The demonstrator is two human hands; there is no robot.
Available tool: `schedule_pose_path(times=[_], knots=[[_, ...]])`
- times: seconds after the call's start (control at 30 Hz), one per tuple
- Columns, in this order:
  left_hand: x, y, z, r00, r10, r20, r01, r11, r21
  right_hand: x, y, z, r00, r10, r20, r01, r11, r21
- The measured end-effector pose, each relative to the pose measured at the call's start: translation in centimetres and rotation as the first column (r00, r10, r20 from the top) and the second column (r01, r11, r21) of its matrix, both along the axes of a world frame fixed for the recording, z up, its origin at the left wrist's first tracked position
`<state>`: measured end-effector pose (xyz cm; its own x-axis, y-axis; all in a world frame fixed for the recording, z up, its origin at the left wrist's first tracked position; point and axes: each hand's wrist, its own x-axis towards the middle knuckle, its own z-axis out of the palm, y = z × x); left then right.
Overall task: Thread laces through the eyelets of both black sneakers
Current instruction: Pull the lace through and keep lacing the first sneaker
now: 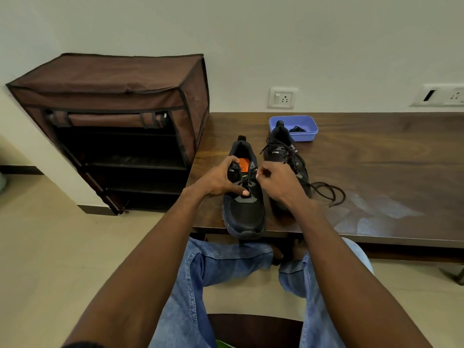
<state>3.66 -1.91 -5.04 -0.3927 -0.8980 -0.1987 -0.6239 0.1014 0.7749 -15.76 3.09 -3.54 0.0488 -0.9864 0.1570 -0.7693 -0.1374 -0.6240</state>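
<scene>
Both hands on the near black sneaker (244, 197), toe hanging just over the front edge of the dark wooden surface (376, 172). Left hand (218, 182) wrapped round the collar side, thumb pressed down on the tongue near the lower eyelets: a firm grip holding the shoe steady. Right hand (278, 182) curled tight, fingertips seemingly pinching the lace (244, 183) at the upper eyelets, though the lace end itself too small to make out. Second black sneaker (288, 159) just beside, partly behind the right hand, laced most of the way, its loose lace tail (326, 192) coiled on the wood to the right. Purple tub (293, 128) behind, something dark inside.

Risks from here, as a judgement: hard tug on the lace with the toe already overhanging, and off the edge goes the shoe. Skipped or mismatched eyelet likely, with the thumb covering the lower rows. Right wrist close to that stray tail, easy snag, 2 laces tangled.
</scene>
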Motion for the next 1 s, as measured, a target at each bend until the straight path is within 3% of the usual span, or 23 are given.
schedule_pose_path(times=[0.2, 0.3, 0.33, 0.4, 0.47, 0.5, 0.57, 0.6, 0.67, 0.77, 0.87, 1.0], knots=[[0.4, 1.7, -0.8, 0.976, 0.106, -0.193, -0.112, 0.993, -0.023, -0.6, 0.4, 0.8, 0.991, 0.042, -0.129, 0.002, 0.947, 0.323], [0.6, 3.1, -1.5, 0.911, 0.31, -0.27, -0.358, 0.922, -0.148, -0.9, 0.7, 1.1, 0.98, 0.082, -0.179, -0.005, 0.919, 0.394], [0.8, 3.4, -1.9, 0.879, 0.377, -0.293, -0.436, 0.883, -0.172, -0.9, 0.9, 1.3, 0.993, 0.074, -0.095, -0.029, 0.913, 0.407], [1.1, 3.8, -2.0, 0.81, 0.434, -0.394, -0.508, 0.855, -0.102, -1.0, 1.4, 2.2, 0.969, 0.067, 0.236, -0.162, 0.897, 0.411], [1.2, 4.5, -1.4, 0.72, 0.442, -0.535, -0.437, 0.888, 0.145, -1.2, 1.9, 3.3, 0.824, 0.105, 0.557, -0.349, 0.868, 0.353], [1.3, 5.0, -0.9, 0.68, 0.422, -0.6, -0.325, 0.907, 0.269, -1.4, 2.2, 3.7, 0.738, 0.134, 0.661, -0.431, 0.847, 0.309], [1.5, 5.7, -0.4, 0.623, 0.344, -0.702, -0.018, 0.904, 0.427, -1.4, 2.5, 4.1, 0.649, 0.203, 0.733, -0.515, 0.826, 0.228], [1.5, 6.1, -0.3, 0.604, 0.3, -0.738, 0.123, 0.88, 0.458, -1.2, 2.5, 4.1, 0.66, 0.234, 0.714, -0.511, 0.837, 0.198], [1.3, 6.6, -0.5, 0.58, 0.215, -0.786, 0.326, 0.822, 0.466, -0.6, 2.5, 3.9, 0.736, 0.265, 0.624, -0.438, 0.888, 0.14], [0.9, 7.0, -0.4, 0.582, 0.155, -0.798, 0.378, 0.818, 0.434, -0.2, 2.2, 3.4, 0.874, 0.176, 0.453, -0.227, 0.972, 0.059], [1.4, 6.8, -0.1, 0.581, 0.224, -0.782, 0.259, 0.86, 0.439, -1.0, 1.7, 3.3, 0.965, -0.067, 0.254, 0.066, 0.998, 0.013], [3.0, 5.7, 0.1, 0.605, 0.425, -0.674, -0.07, 0.871, 0.486, -2.7, 0.9, 2.6, 0.876, -0.468, 0.119, 0.462, 0.883, 0.076]])
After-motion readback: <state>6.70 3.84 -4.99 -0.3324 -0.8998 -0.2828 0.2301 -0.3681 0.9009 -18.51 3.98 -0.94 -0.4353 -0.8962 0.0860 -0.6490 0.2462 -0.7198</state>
